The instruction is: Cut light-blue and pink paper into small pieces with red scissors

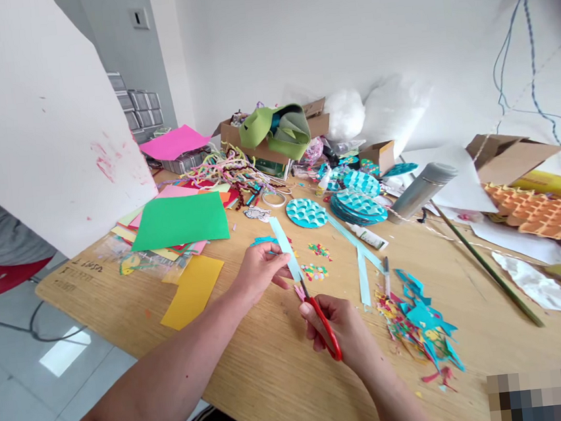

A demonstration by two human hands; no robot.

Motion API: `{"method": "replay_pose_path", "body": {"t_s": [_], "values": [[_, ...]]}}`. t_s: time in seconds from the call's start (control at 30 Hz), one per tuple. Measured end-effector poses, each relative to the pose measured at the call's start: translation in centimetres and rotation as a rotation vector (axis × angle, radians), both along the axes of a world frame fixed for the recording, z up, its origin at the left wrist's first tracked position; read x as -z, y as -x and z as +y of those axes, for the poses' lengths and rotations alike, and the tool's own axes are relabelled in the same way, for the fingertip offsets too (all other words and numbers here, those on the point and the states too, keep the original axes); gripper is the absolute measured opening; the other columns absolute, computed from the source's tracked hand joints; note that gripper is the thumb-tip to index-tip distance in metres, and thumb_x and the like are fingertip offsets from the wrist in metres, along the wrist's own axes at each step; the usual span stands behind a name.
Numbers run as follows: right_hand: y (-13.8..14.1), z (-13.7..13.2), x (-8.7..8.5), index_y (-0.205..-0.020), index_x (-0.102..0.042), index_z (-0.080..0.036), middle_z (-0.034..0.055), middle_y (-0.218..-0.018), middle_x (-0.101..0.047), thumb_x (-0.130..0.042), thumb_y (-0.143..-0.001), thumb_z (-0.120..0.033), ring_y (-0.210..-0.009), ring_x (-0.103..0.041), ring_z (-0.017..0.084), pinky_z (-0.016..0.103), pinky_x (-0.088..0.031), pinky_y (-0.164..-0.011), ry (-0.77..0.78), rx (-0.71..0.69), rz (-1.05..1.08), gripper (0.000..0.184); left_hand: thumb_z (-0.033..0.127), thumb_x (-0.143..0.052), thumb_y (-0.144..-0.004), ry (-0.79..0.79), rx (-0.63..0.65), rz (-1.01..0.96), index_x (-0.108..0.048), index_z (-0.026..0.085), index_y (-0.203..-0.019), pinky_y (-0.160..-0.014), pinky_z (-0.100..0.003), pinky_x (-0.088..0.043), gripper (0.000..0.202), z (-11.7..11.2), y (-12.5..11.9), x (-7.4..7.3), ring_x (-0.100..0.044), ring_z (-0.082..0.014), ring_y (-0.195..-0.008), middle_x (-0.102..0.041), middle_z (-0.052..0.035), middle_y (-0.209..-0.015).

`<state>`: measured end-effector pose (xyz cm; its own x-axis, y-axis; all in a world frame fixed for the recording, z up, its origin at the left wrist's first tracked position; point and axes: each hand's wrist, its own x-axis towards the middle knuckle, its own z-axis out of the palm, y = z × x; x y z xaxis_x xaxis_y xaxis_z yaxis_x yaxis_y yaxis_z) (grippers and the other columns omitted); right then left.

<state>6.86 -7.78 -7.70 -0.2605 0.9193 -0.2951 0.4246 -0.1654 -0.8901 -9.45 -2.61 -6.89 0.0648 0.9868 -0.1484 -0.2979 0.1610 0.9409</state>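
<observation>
My left hand (259,269) pinches a pale blue paper strip (285,244) over the middle of the wooden table. The strip's lower end meets the blades of red-handled scissors (331,338), gripped by my right hand (347,330). Whether the blades are apart cannot be made out. Just beyond the strip lies a round blue disc (306,213) with a scalloped paper pattern. Small heaps of coloured paper bits (315,272) lie beside the strip. Two more pale blue strips (363,275) rest to the right.
Green paper (182,220) tops a pile at left, near a yellow sheet (194,291). Blue scraps (427,319) lie at right. Behind them are stacked discs (357,208), a glue tube (368,236), a metal flask (424,188) and a long stick (485,270). A white board (54,126) stands left.
</observation>
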Motion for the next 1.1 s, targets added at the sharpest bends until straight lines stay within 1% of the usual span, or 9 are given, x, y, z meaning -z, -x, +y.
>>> {"method": "replay_pose_path", "body": {"t_s": [0.2,0.73,0.97,1.1], "values": [[-0.02,0.01,0.22,-0.060,-0.047,-0.019,-0.0014,-0.047,-0.057,-0.057,-0.073,-0.067,-0.036,-0.052,0.010,0.019,-0.031,-0.036,-0.002,0.007,0.000,0.051,0.027,-0.068,-0.066,0.003,-0.003,-0.008,-0.054,0.014,-0.076,-0.035,-0.020,-0.049,0.022,-0.05,-0.01,-0.12,-0.067,-0.0177,-0.053,-0.068,-0.0041,-0.066],[0.11,-0.08,-0.07,-0.059,-0.046,-0.019,-0.0018,-0.047,-0.056,-0.058,-0.073,-0.066,-0.035,-0.051,0.010,0.019,-0.030,-0.036,-0.003,0.020,0.004,0.051,0.027,-0.068,-0.067,-0.013,0.001,0.002,-0.054,0.014,-0.075,-0.036,-0.020,-0.049,0.021,-0.17,-0.01,-0.20,-0.067,-0.0169,-0.054,-0.068,-0.0036,-0.066],[0.04,-0.14,0.29,-0.060,-0.047,-0.019,-0.0021,-0.047,-0.056,-0.057,-0.072,-0.068,-0.034,-0.050,0.010,0.019,-0.029,-0.035,-0.004,0.033,0.001,0.051,0.026,-0.068,-0.067,-0.002,-0.003,-0.009,-0.054,0.014,-0.075,-0.035,-0.020,-0.049,0.020,-0.15,-0.02,-0.22,-0.067,-0.0178,-0.054,-0.068,-0.0043,-0.066],[0.14,-0.15,-0.02,-0.060,-0.047,-0.019,-0.0015,-0.047,-0.057,-0.057,-0.072,-0.069,-0.036,-0.051,0.010,0.019,-0.030,-0.036,-0.009,0.024,-0.005,0.052,0.027,-0.068,-0.067,0.004,-0.001,-0.018,-0.055,0.014,-0.076,-0.035,-0.020,-0.049,0.021,-0.13,-0.02,-0.15,-0.067,-0.0176,-0.053,-0.068,-0.0041,-0.066]]}}
